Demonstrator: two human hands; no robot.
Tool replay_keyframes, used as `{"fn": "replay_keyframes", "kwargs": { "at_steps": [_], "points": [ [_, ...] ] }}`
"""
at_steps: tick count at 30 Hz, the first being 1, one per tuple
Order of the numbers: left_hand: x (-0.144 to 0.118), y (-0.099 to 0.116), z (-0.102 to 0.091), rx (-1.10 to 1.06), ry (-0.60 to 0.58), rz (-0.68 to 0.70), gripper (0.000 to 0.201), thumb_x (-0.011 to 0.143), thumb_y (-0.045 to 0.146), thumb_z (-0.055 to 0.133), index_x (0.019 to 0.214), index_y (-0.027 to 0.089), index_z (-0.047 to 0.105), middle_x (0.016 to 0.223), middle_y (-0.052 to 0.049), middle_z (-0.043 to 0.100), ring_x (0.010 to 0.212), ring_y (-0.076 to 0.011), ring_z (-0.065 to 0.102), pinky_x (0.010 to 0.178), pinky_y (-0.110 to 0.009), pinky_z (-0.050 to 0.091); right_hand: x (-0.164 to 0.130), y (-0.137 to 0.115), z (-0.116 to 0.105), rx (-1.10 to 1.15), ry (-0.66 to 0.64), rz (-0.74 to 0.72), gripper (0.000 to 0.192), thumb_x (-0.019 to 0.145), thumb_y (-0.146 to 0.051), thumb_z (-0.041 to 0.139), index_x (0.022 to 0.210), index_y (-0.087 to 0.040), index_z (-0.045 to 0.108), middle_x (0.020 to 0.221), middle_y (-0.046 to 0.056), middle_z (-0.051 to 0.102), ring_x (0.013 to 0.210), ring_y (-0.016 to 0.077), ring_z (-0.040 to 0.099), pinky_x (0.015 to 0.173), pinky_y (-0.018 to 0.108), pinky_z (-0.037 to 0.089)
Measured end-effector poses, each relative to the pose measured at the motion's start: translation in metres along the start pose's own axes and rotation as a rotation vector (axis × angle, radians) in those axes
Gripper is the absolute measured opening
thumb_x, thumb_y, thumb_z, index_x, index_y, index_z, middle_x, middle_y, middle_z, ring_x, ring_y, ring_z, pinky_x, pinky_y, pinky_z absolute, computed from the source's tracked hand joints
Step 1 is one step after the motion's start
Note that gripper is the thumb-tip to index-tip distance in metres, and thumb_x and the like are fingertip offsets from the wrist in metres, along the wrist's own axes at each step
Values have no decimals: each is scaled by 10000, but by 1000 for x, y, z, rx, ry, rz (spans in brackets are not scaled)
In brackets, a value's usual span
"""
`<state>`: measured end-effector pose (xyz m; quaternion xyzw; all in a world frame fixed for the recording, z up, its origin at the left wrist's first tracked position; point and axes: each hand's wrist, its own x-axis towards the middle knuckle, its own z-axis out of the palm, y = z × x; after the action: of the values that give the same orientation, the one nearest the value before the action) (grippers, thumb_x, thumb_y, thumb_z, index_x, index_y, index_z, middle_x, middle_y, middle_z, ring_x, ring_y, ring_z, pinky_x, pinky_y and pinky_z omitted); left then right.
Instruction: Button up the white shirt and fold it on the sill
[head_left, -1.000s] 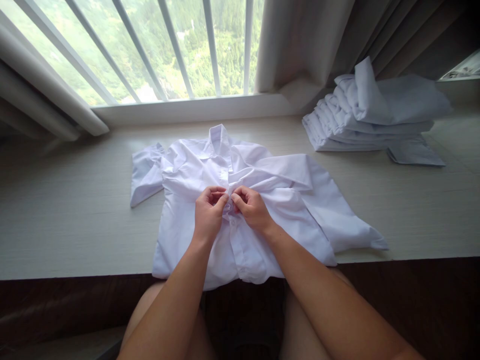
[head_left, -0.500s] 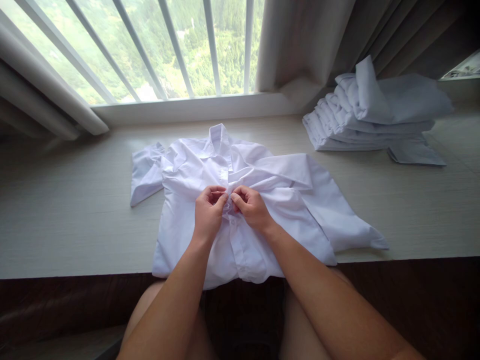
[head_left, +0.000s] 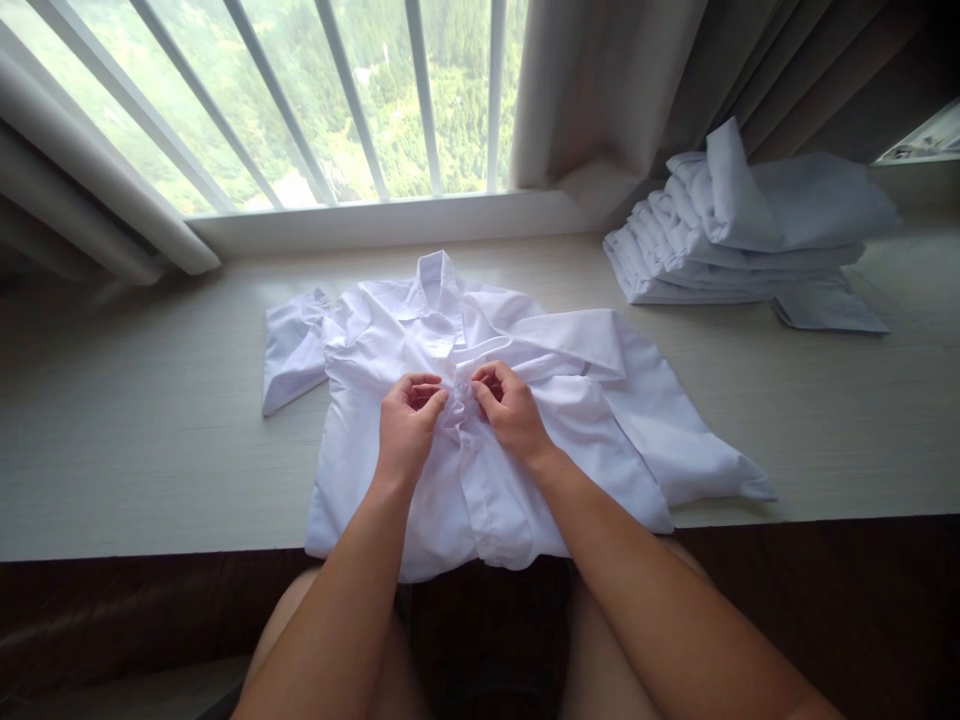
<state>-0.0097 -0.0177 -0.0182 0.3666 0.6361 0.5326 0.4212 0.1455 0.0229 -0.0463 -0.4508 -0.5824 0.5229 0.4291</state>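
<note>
Pale ledge (head_left: 150,440) by barred window (head_left: 394,100), left hand (head_left: 409,418) and right hand (head_left: 508,412) pinching white shirt (head_left: 480,495)

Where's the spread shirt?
Head view, centre: the white shirt lies on the pale ledge under the left hand and right hand, left of the folded white stack.

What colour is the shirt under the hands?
Plain white, with a faint lavender tint; the head view shows it best.
</note>
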Motion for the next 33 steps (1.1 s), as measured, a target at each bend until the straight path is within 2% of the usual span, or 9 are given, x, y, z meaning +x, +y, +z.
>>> {"fn": "replay_keyframes", "kwargs": {
  "at_steps": [2,6,11,13,18,24,30,33],
  "points": [
    [3,0,-4,65,28,24,277,768,341,788,990,194,712,864,-35,723,758,-154,665,686,-251,489,0,0,-2,-102,26,-53,190,947,-364,604,1049,-208,640,900,14,646,749,129,593,743,260,492],
    [5,1,-11,349,40,95,240,778,324,770,984,207,729,889,-39,736,738,-160,652,719,-280,493,0,1,-4,-314,20,-190,193,946,-242,595,1111,-201,688,1045,57,645,909,167,608,880,306,499],
    [2,3,-13,565,-121,96,225,847,362,686,982,203,770,880,-38,759,761,-172,662,776,-304,490,3,2,-7,-470,50,-258,169,943,-197,628,1092,-198,709,1165,78,640,1140,223,593,1064,366,454],
    [1,3,-13,639,-177,97,219,865,353,646,945,208,788,875,-36,765,792,-179,668,780,-303,473,3,1,-7,-505,24,-256,144,954,-202,626,1072,-201,709,1178,63,668,1166,226,589,1094,373,426],
    [-3,6,-17,754,-312,101,233,857,316,599,913,219,803,877,-32,769,798,-188,653,745,-300,422,-2,-7,-6,-613,-74,-117,110,967,-218,609,1003,-203,711,1017,37,714,1007,206,606,987,345,438],
    [-15,9,-31,825,-399,95,274,886,379,550,803,210,748,803,-25,737,750,-180,612,692,-290,361,-17,-16,-12,-708,-154,-59,116,944,-172,599,969,-201,708,1037,41,730,1009,191,619,953,305,437],
    [-34,7,-43,913,-440,121,400,907,455,509,607,192,535,603,-1,564,622,-142,480,631,-296,262,-38,-26,-23,-692,-206,-23,112,963,-245,605,956,-219,713,982,17,756,920,163,673,836,259,435],
    [-43,6,-48,962,-456,107,444,910,482,493,572,193,487,552,3,494,576,-133,421,618,-305,231,-46,-33,-26,-712,-205,6,121,969,-294,613,971,-237,720,911,5,761,861,159,686,779,251,419]
  ]
}}
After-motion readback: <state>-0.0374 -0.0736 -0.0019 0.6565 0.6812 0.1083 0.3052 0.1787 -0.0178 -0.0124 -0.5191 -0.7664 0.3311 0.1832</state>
